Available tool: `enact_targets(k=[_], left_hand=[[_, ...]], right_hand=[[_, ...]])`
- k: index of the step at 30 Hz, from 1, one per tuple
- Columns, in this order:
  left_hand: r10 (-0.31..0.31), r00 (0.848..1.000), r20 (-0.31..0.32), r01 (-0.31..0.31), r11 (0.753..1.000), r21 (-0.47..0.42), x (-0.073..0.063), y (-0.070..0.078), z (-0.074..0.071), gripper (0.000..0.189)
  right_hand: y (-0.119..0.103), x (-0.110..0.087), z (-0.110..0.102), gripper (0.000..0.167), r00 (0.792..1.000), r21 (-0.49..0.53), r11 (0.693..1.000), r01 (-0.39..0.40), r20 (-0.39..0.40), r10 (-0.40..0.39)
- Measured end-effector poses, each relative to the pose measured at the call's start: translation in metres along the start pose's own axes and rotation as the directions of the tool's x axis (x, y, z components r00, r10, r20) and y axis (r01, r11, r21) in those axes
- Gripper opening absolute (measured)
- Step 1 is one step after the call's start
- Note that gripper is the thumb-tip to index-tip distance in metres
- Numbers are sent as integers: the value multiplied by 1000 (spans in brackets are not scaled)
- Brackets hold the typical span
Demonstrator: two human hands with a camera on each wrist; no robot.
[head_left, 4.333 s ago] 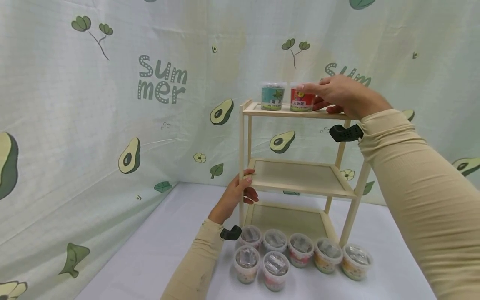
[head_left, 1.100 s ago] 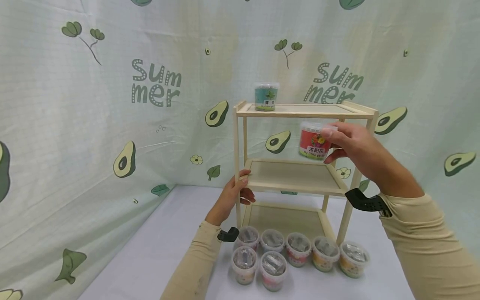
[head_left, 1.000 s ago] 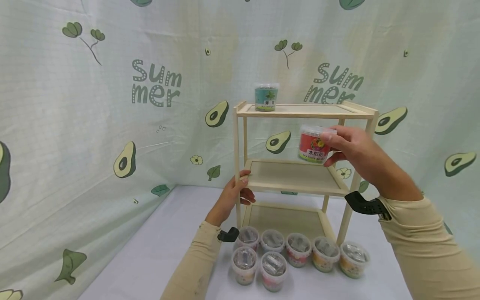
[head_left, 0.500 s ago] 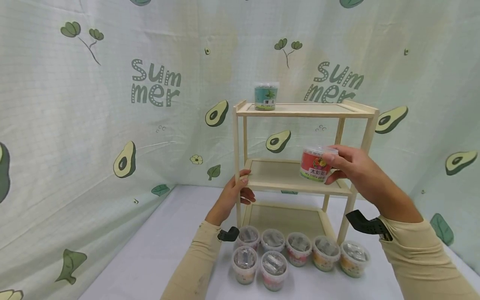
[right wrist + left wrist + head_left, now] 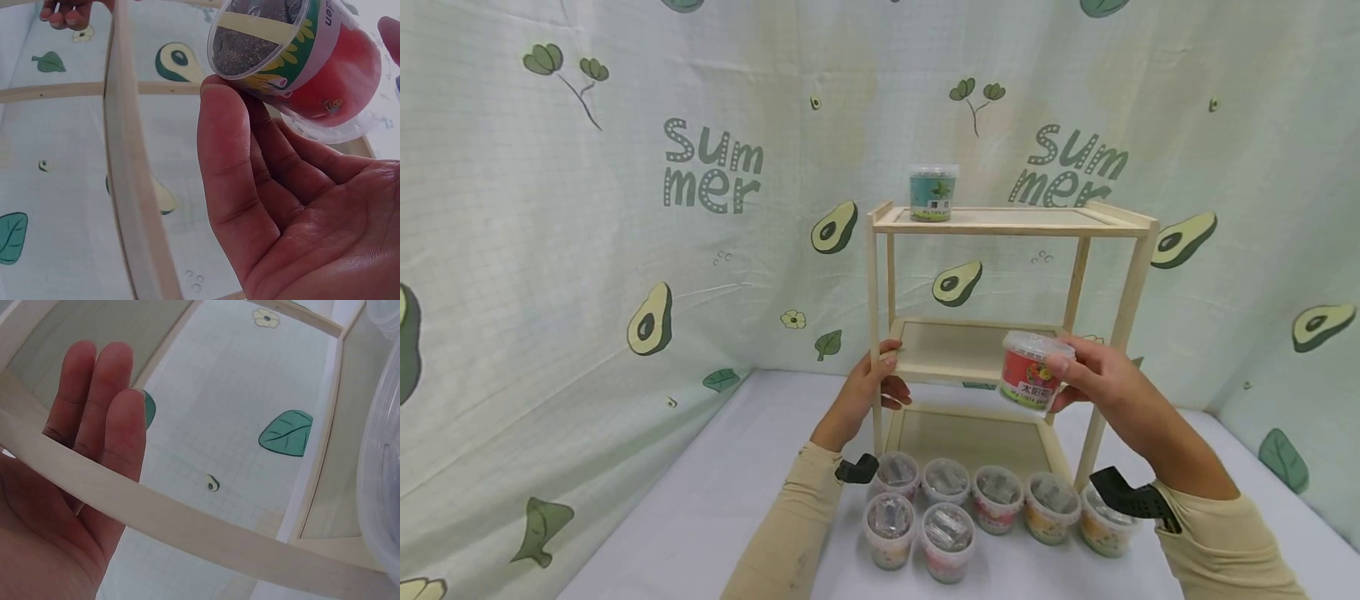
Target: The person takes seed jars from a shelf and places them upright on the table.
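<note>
My right hand (image 5: 1101,375) holds a lidded clear plastic cup (image 5: 1028,386) with a red flower-printed label by its right side, in front of the rack's middle shelf. In the right wrist view, dark soil-like grains (image 5: 250,50) show through the cup's bottom, and fingers (image 5: 228,147) lie against its side. My left hand (image 5: 872,379) grips the left front post of a wooden three-tier shelf rack (image 5: 1015,230) at middle-shelf height. Its fingers (image 5: 125,434) reach behind the post (image 5: 187,522) in the left wrist view. A blue-green labelled cup (image 5: 932,194) stands on the top shelf at left.
Several lidded cups (image 5: 947,537) stand on the white table (image 5: 715,508) before the rack, close under both forearms. The rightmost cup (image 5: 1105,525) is partly covered by the black wrist camera (image 5: 1135,500). A printed curtain (image 5: 760,275) hangs behind and at the sides.
My right hand has taken the red-labelled cup off the top shelf and brought it down past the middle shelf's front. My left hand keeps its hold on the post.
</note>
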State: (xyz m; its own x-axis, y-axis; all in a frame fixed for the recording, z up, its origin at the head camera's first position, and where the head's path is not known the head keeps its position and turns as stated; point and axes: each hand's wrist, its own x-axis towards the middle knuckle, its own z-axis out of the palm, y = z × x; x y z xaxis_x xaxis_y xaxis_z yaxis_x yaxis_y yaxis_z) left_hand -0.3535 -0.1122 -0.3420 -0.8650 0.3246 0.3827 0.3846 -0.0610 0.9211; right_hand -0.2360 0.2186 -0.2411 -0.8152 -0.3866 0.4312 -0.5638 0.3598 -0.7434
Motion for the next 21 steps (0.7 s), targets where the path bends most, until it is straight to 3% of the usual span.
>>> enact_targets(k=[12, 17, 21], left_hand=[[-2, 1000, 12, 2, 1000, -13, 2, -2, 2, 46], [-3, 1000, 9, 3, 1000, -1, 0, 0, -1, 45], [-11, 1000, 4, 11, 1000, -3, -1, 2, 0, 44]], right_hand=[[24, -18, 12, 42, 997, 57, 996, -71, 15, 71], [31, -19, 17, 30, 1000, 134, 991, -29, 13, 27], [35, -20, 18, 32, 1000, 165, 986, -4, 24, 0]])
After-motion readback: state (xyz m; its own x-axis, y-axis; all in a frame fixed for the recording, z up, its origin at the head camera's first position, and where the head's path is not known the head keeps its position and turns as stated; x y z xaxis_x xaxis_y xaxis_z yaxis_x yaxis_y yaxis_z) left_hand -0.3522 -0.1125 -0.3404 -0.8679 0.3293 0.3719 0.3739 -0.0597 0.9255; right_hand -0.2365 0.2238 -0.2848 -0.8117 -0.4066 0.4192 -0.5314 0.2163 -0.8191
